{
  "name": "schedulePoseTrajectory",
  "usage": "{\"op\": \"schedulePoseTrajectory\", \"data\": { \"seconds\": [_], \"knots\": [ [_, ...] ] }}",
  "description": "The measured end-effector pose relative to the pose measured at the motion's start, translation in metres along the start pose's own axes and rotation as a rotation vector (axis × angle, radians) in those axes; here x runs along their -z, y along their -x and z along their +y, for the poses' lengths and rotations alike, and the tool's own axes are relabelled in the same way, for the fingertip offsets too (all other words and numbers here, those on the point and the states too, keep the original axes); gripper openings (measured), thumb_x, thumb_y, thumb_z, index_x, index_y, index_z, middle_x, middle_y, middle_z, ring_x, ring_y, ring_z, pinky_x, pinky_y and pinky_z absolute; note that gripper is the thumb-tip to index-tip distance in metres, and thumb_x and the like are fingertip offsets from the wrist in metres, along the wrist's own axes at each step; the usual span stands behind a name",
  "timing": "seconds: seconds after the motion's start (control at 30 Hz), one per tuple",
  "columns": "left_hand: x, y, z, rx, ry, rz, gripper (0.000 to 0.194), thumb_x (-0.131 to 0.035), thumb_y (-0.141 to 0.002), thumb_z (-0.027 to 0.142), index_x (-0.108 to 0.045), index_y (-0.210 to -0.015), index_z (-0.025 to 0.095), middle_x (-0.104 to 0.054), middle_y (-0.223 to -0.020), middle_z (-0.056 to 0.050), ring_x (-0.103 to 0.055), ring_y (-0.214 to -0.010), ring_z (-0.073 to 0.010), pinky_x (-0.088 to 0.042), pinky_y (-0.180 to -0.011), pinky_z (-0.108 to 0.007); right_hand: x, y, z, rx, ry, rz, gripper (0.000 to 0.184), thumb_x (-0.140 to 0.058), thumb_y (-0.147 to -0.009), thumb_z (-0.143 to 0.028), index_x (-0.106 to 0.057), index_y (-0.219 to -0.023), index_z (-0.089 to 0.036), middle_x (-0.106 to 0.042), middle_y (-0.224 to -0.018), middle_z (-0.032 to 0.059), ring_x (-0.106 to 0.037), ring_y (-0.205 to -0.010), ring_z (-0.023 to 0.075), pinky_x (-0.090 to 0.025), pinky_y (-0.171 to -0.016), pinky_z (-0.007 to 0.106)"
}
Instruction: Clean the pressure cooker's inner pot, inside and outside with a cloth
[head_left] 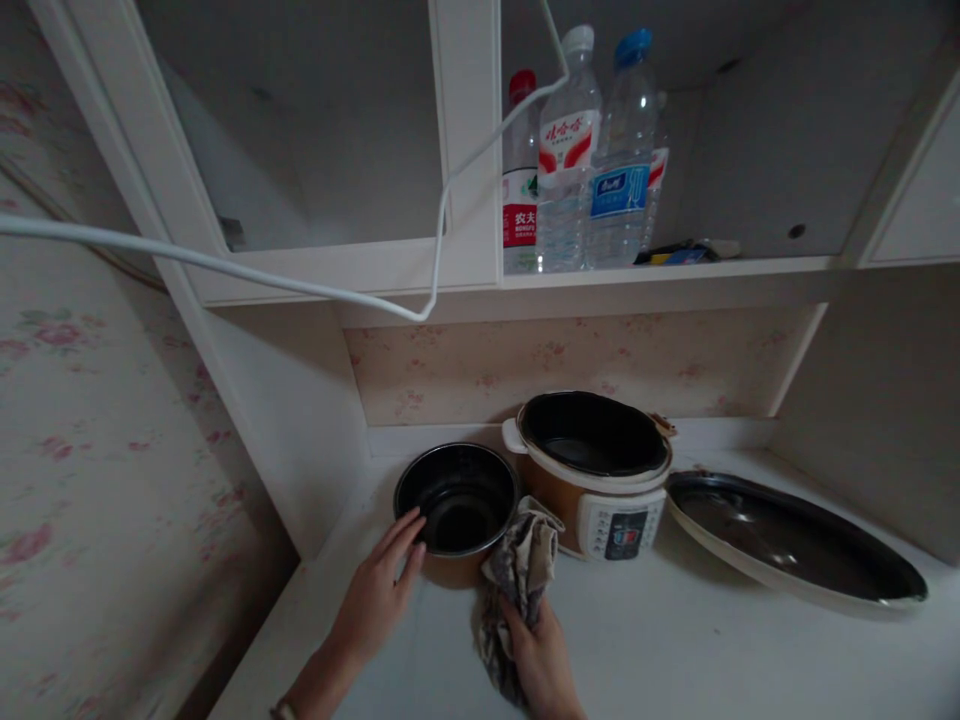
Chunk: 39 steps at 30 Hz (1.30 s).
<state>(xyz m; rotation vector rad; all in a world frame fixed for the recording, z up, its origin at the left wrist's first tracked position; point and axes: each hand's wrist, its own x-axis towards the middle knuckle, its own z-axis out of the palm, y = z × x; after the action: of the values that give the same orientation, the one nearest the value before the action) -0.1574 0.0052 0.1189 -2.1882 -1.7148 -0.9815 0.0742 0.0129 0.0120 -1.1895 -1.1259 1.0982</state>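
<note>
A round inner pot (459,497), dark inside with a brownish outside, sits on the white counter. My left hand (379,590) is at its left rim, with fingertips over the edge and the thumb low on the outer side, gripping it. My right hand (538,650) clutches a crumpled, patterned grey and beige cloth (525,560). The cloth's upper end lies against the pot's right side. Just behind it stands an electric pressure cooker (559,500) with its lid off, a dark liner inside and a control panel facing me.
A shallow oval dark pan or lid (795,540) with a pale outer side rests tilted on the counter (720,650) at right. Several plastic bottles (566,190) stand on the shelf above. A white cable (300,285) hangs across the upper left, before the cabinet (330,270).
</note>
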Motion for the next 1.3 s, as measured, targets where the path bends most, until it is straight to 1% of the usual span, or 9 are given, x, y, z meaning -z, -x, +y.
{"op": "schedulePoseTrajectory", "data": {
  "seconds": [0.17,0.4,0.57,0.67,0.77,0.87,0.97,1.13,1.3],
  "knots": [
    [-0.019,0.000,-0.025,0.005,-0.094,0.040,0.035,-0.046,-0.102,0.038,-0.069,-0.121,0.018,-0.071,-0.126,-0.007,-0.063,-0.124,-0.0241,-0.057,-0.101,-0.041,0.001,-0.002,0.003,-0.037,0.020,-0.004,0.046,-0.065,-0.080,-0.056,-0.073,-0.110,-0.022,-0.075,-0.110,0.0094,-0.066,-0.106,0.0304,-0.048,-0.097,0.041],
    [-0.032,0.016,0.034,0.008,-0.196,0.153,0.031,-0.048,-0.101,0.033,-0.071,-0.114,0.018,-0.075,-0.114,-0.007,-0.068,-0.115,-0.0292,-0.063,-0.090,-0.043,-0.001,-0.003,0.005,-0.017,0.033,-0.026,0.040,-0.061,-0.085,-0.051,-0.072,-0.113,-0.024,-0.074,-0.112,0.0087,-0.066,-0.105,0.0270,-0.047,-0.099,0.040],
    [-0.024,0.026,0.059,-0.098,-0.051,0.080,0.033,-0.046,-0.102,0.025,-0.064,-0.129,0.020,-0.068,-0.132,-0.004,-0.065,-0.121,-0.0210,-0.060,-0.095,-0.030,-0.001,-0.003,0.007,-0.024,0.019,-0.029,0.041,-0.061,-0.085,-0.050,-0.071,-0.114,-0.023,-0.073,-0.115,0.0095,-0.066,-0.107,0.0263,-0.047,-0.099,0.039],
    [-0.010,0.019,0.045,-0.099,0.026,0.030,0.035,-0.046,-0.103,0.027,-0.060,-0.134,0.022,-0.063,-0.140,-0.004,-0.062,-0.125,-0.0172,-0.055,-0.103,-0.027,-0.001,-0.003,0.005,-0.012,0.011,-0.025,0.039,-0.062,-0.085,-0.047,-0.071,-0.114,-0.023,-0.073,-0.114,0.0085,-0.066,-0.107,0.0254,-0.047,-0.099,0.039],
    [-0.002,0.007,0.007,-0.044,0.010,0.027,0.037,-0.045,-0.103,0.032,-0.060,-0.134,0.021,-0.060,-0.142,-0.006,-0.058,-0.129,-0.0190,-0.051,-0.108,-0.033,-0.001,-0.002,0.002,-0.004,0.023,-0.021,0.035,-0.062,-0.083,-0.045,-0.073,-0.110,-0.025,-0.075,-0.107,0.0071,-0.067,-0.102,0.0251,-0.048,-0.096,0.040],
    [-0.004,0.001,-0.034,0.016,-0.058,0.011,0.042,-0.044,-0.102,0.039,-0.063,-0.133,0.018,-0.062,-0.140,-0.009,-0.058,-0.130,-0.0235,-0.051,-0.108,-0.040,-0.002,-0.002,0.003,-0.006,0.046,-0.016,0.032,-0.061,-0.083,-0.044,-0.073,-0.107,-0.025,-0.075,-0.105,0.0069,-0.067,-0.100,0.0253,-0.049,-0.094,0.041],
    [-0.012,0.003,-0.049,0.045,-0.096,-0.009,0.042,-0.043,-0.102,0.041,-0.067,-0.128,0.018,-0.064,-0.137,-0.009,-0.062,-0.125,-0.0247,-0.055,-0.104,-0.041,-0.002,-0.002,0.005,0.001,0.057,-0.025,0.034,-0.060,-0.084,-0.046,-0.073,-0.108,-0.025,-0.075,-0.108,0.0072,-0.067,-0.102,0.0257,-0.048,-0.095,0.041],
    [-0.018,0.013,-0.011,0.074,-0.189,0.068,0.038,-0.046,-0.101,0.041,-0.073,-0.117,0.021,-0.069,-0.130,-0.008,-0.073,-0.105,-0.0249,-0.064,-0.084,-0.035,-0.002,-0.002,0.004,-0.002,0.067,-0.034,0.041,-0.064,-0.083,-0.050,-0.073,-0.112,-0.022,-0.074,-0.113,0.0085,-0.065,-0.108,0.0292,-0.046,-0.099,0.041],
    [-0.009,0.022,0.025,-0.060,-0.154,0.044,0.033,-0.044,-0.103,0.033,-0.072,-0.119,0.022,-0.074,-0.119,-0.006,-0.075,-0.097,-0.0219,-0.065,-0.078,-0.030,0.000,0.000,0.001,-0.030,0.042,-0.034,0.043,-0.062,-0.086,-0.051,-0.071,-0.117,-0.024,-0.072,-0.119,0.0078,-0.064,-0.113,0.0289,-0.045,-0.101,0.040]
  ]
}}
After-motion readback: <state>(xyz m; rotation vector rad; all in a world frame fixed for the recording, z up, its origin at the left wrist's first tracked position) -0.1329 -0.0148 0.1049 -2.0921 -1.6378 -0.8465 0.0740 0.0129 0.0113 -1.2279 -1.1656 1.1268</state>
